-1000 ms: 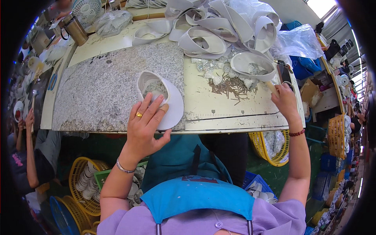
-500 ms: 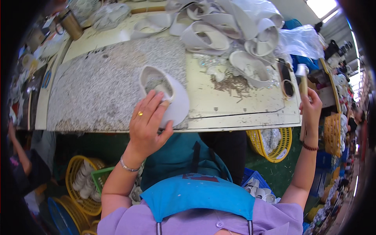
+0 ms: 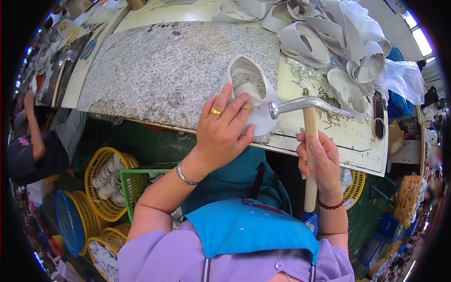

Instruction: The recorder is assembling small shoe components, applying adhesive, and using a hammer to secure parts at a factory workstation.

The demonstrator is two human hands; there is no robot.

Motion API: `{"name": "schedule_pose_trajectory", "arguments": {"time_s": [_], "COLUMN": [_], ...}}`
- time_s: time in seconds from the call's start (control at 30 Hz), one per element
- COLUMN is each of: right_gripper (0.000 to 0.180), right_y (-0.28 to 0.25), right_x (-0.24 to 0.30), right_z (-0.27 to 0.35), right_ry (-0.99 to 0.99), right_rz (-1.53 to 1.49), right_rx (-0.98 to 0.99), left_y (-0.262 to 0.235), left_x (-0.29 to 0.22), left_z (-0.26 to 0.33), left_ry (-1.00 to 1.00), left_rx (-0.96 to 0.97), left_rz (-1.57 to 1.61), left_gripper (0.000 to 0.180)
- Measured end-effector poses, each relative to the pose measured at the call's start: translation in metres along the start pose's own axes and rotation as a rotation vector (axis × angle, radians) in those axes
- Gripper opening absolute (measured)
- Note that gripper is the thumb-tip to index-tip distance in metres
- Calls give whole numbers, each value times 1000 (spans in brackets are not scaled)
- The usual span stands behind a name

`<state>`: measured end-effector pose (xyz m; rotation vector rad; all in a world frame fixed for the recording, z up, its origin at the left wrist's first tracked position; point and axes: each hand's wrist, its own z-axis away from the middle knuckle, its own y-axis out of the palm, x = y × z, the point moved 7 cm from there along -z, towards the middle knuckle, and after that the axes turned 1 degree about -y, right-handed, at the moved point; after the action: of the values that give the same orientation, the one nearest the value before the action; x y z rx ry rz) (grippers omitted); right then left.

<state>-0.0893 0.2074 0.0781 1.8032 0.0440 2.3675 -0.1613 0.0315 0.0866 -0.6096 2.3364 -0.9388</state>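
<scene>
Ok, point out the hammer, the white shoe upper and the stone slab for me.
hammer [image 3: 310, 104]: head view, on the metal head.
shoe upper [image 3: 245, 81]: head view, on its inner opening.
stone slab [image 3: 164, 66]: head view, on bare speckled surface.

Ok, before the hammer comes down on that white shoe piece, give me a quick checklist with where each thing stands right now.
1. Right hand grips the hammer by its wooden handle: ok.
2. Hammer head faces the white shoe piece, close beside it: ok.
3. Left hand pins the piece flat on the granite slab: ok.
4. Left fingertips clear of the hammer head: not ok, they lie right beside it.
5. Piece fully backed by the slab: cannot tell, the hand hides its near edge.
6. Loose nails away from the piece: ok, they lie to the right.
</scene>
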Motion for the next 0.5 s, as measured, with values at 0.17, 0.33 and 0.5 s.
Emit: {"name": "schedule_pose_trajectory", "arguments": {"time_s": [0.17, 0.33, 0.5], "right_gripper": [33, 33, 32], "right_y": [6, 13, 11], "right_x": [-19, -24, -18], "right_z": [-10, -17, -21], "right_ry": [69, 87, 85], "right_rz": [-33, -63, 115], "right_rx": [24, 92, 152], "left_y": [2, 7, 9], "left_x": [-2, -3, -3], "left_z": [2, 3, 5], "left_ry": [-23, -51, -30], "left_rx": [1, 6, -7], "left_rz": [-26, -42, -76], "left_gripper": [34, 33, 33]}}
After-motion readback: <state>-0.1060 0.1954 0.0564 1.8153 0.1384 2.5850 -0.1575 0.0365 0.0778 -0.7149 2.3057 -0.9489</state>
